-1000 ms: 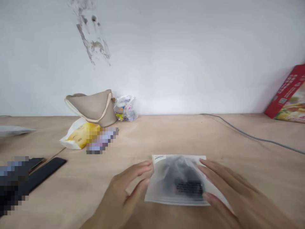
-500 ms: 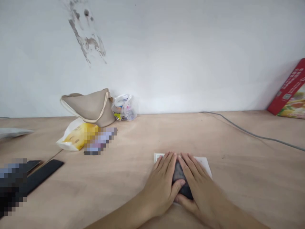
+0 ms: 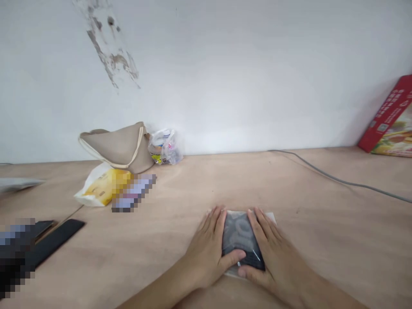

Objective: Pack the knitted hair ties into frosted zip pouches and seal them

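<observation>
Under my palms, six o'clock: a dark bundle (image 3: 240, 236) in a frosted plastic bag (image 3: 269, 217), lying flat on the wooden tabletop (image 3: 322, 223).
Left hand (image 3: 206, 253): fingers spread, pressed against the bundle's left side, thumb across the near end.
Right hand (image 3: 277, 253): spread the same way on the right side, thumb nearly meeting the left one.
Eight o'clock: a flat black strip (image 3: 54, 240), partly pixelated.
Eleven o'clock: a yellow-and-white plastic bag (image 3: 96, 191), a beige tote bag (image 3: 117, 148) and a clear plastic bag (image 3: 165, 148).
Two o'clock: a grey cable (image 3: 334, 177) and a red box (image 3: 386, 116) leaning on the white wall (image 3: 244, 77).
</observation>
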Demonstrator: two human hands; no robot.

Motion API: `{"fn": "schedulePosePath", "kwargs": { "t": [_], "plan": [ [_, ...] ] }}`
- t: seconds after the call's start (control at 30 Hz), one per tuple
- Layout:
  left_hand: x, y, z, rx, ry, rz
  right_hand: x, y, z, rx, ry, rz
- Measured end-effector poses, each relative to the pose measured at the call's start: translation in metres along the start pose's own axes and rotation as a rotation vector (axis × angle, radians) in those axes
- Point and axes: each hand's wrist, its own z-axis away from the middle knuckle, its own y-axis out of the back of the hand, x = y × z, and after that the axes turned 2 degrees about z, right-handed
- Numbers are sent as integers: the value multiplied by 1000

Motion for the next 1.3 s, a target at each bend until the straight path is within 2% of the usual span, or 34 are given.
{"fn": "schedulePosePath", "kwargs": {
  "t": [0.2,0.4,0.5,0.57,0.63,0.73,0.83,0.93,1.07,1.17,1.3],
  "plan": [
    [-1,3,1,-68,69,-56,9,2,6,2,13,64],
    [3,11,1,-116,146,-72,21,9,11,-158,-43,68],
    [-3,13,6,-127,149,-39,28,13,14,-186,-55,57],
    [-5,15,10,-92,133,3,29,17,13,-132,-62,55],
    [-2,19,11,2,95,34,25,23,7,-15,-55,67],
    [11,25,4,127,-27,51,4,29,-8,101,13,57],
    [26,27,-10,43,-129,83,-19,25,-22,57,94,-24],
    [30,21,-21,-38,-144,122,-28,12,-27,35,110,-84],
    [24,11,-23,-15,-105,156,-18,-1,-16,106,60,-112],
    [19,6,-22,2,-85,151,-6,-4,-6,74,19,-104],
    [13,4,-20,-26,-6,120,11,-6,4,38,33,-31]
  ]
}}
